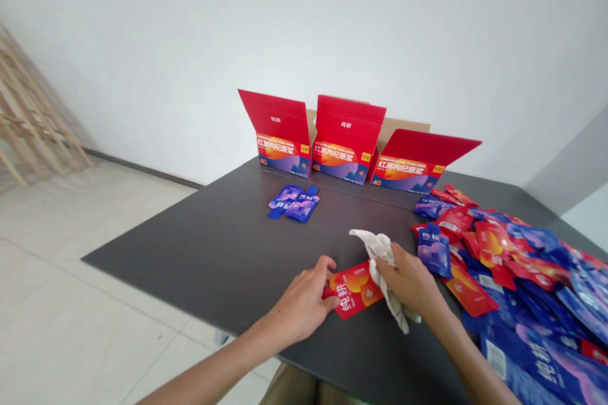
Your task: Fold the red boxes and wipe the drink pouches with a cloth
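A red and orange pouch (pixel 356 290) lies at a slant just over the dark table near its front edge. Its left end is pinched between the thumb and fingers of my left hand (pixel 311 297). My right hand (pixel 408 278) is closed on a crumpled white cloth (pixel 379 247), which touches the pouch's right end; part of the cloth hangs below the fingers. Beyond my hands, two blue pouches (pixel 303 205) lie partly overlapped on the table.
Three red cardboard boxes (pixel 337 155) with raised flaps stand in a row at the table's back. A large heap of red and blue pouches (pixel 503 266) covers the right side. The dark table (pixel 204 259) ends at the left above a tiled floor. Wooden slats (pixel 33 107) lean at far left.
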`<state>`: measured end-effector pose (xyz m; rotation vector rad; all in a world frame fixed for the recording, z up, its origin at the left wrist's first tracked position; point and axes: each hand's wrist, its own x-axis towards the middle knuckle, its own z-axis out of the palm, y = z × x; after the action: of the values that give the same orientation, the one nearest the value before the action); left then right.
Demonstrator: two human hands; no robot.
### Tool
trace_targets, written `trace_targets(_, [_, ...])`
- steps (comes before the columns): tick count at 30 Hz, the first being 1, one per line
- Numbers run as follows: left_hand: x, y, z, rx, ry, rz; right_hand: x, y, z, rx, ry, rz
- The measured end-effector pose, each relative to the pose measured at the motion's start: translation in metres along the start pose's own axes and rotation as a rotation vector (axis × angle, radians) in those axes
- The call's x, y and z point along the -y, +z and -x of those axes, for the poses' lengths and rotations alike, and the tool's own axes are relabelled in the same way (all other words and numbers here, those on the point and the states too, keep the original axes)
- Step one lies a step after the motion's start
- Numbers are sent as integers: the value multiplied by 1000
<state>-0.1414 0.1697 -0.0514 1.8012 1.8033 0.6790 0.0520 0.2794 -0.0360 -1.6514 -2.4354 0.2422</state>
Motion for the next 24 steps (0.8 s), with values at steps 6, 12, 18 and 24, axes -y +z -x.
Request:
trace_targets(6, [-4,-3,-6,13,-5,-112,38,13,33,-105,-117,39])
trace_targets(12, [-11,-6,-5,57,8,-141,55,14,40,-70,-207,50])
trace_targets(18, [-7,-3,-3,43,46,-114,53,10,39,-56,-154,86])
trace_targets(24, [-7,-4,-2,71,37,-108,46,7,41,-63,-126,131])
